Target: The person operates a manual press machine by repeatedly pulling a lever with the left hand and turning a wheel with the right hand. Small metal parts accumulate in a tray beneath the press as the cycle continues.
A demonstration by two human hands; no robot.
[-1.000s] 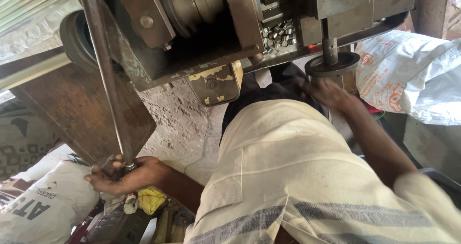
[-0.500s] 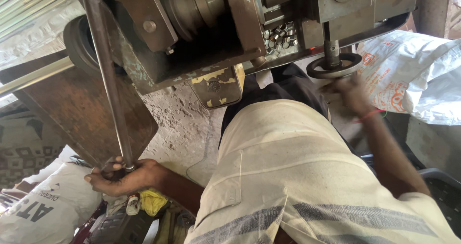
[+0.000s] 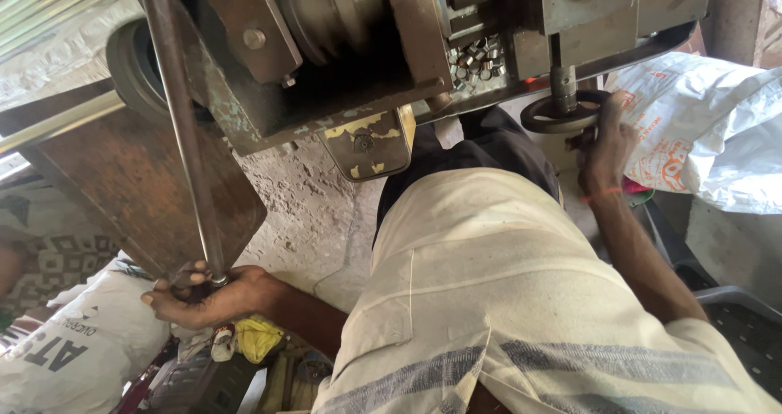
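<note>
Gripping lever [image 3: 183, 137] end low with closed left hand [image 3: 208, 296]; right hand [image 3: 604, 145] curling on die ring [image 3: 562, 114] under ram. Keeping fingers off the ring's centre, steadying lever.

Soft, warm daylight lit the scene evenly, brightest on the white sack [image 3: 717, 129] at right, which showed mild glare. The machine's [image 3: 350, 48] underside sat in dim shadow. Focus was fairly sharp; straight lines bent slightly near the edges.
</note>
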